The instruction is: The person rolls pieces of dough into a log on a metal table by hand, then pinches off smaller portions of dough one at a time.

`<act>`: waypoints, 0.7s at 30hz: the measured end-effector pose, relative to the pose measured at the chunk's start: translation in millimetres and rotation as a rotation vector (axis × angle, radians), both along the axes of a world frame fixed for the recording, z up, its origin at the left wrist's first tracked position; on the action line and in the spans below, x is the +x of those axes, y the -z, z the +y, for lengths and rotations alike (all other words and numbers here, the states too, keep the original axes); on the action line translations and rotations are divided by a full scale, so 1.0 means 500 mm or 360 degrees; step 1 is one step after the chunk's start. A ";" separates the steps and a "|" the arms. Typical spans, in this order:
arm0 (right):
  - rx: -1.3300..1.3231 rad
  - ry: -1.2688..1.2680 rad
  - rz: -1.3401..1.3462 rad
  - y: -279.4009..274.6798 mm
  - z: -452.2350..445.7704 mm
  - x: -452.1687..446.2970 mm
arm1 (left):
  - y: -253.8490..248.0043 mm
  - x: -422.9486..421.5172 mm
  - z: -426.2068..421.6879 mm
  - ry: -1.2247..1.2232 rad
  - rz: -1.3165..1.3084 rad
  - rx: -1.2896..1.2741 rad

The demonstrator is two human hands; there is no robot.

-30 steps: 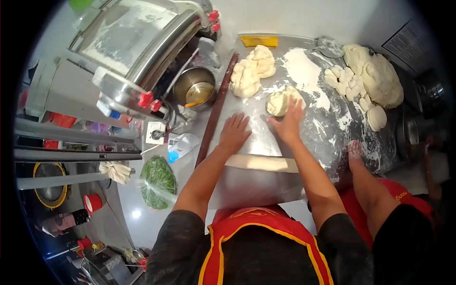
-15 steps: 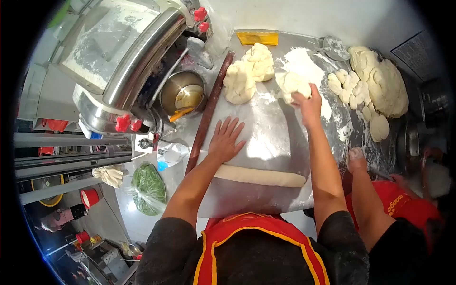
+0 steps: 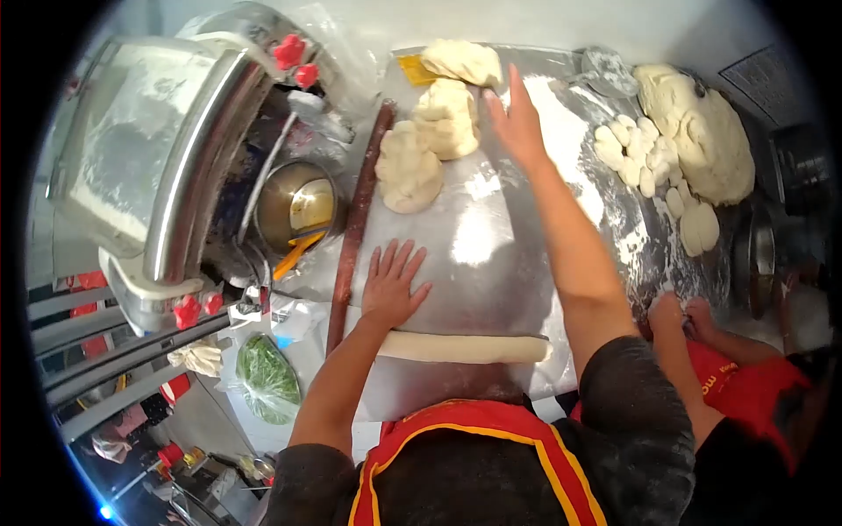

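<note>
Cream-coloured lumpy dough piece (image 3: pixel 460 61), top centre | long axis left-right | just left of nearer, wide right hand (image 3: pixel 519 127) | left hand (image 3: pixel 392 291) splayed, centre-left

We read the worktop (image 3: pixel 491 298) as metal sheet: smooth and glossy, with bright glare spots. We note flour (image 3: pixel 561 123) on it as a matt, powdery coating. The roll (image 3: pixel 465 348) is matt and smooth; the lumps (image 3: pixel 410 175) are matt, with folded, uneven surfaces. We class the large dough (image 3: pixel 702 140) as matt and creased. The bar (image 3: pixel 358 223) looks like dark wood, dull in finish. The pot (image 3: pixel 270 202) is shiny metal. On the machine (image 3: pixel 195 171) we find glossy, curved metal; its knobs (image 3: pixel 289 51) look like red plastic. The bag (image 3: pixel 267 377) is clear, crinkled plastic. The apron (image 3: pixel 491 416) is cloth.
</note>
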State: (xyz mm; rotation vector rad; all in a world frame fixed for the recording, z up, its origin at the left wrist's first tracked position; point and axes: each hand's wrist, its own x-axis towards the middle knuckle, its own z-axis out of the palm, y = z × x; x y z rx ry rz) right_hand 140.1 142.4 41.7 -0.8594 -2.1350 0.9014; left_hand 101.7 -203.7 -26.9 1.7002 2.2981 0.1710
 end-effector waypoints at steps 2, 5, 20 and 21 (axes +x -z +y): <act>0.0021 0.0279 -0.0046 0.051 -0.058 0.113 | 0.011 0.003 -0.001 0.0006 -0.0005 0.0036; 0.0289 0.0726 -0.0533 0.151 -0.090 0.309 | -0.001 0.000 0.001 0.0005 0.0006 0.0046; 0.0136 -0.0704 -0.1502 0.079 -0.377 0.491 | 0.016 0.003 -0.010 0.0019 0.0076 0.0209; 0.0323 -0.0463 -0.1469 0.127 -0.352 0.533 | 0.017 0.002 -0.010 0.0025 0.0096 0.0204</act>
